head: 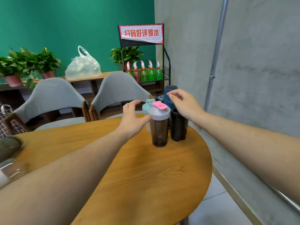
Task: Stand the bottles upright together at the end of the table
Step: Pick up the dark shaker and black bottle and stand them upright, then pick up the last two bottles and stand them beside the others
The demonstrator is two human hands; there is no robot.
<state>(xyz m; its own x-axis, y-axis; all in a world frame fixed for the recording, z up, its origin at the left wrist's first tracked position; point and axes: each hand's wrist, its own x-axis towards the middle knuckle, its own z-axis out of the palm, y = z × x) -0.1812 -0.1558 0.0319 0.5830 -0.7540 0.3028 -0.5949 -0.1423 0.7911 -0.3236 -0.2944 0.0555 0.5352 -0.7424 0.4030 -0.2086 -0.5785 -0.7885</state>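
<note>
Four bottles stand upright in a tight cluster at the far end of the wooden table [146, 168], seen from the head camera; nearest the left hand [132, 118] is a smoky shaker with a grey lid and pink flip cap [159, 125], its lid touched by that hand's thumb while the fingers [131, 103] arch wide above, closed on nothing; behind the same hand a teal-capped bottle [146, 105] is mostly hidden; under the right hand [184, 104] stands a black bottle [178, 127], and just beyond its fingertips a dark blue bottle [168, 96]; the right hand hovers loosely spread, gripping nothing; far left of both hands, blurred glass containers [9, 158] sit at the table's edge.
</note>
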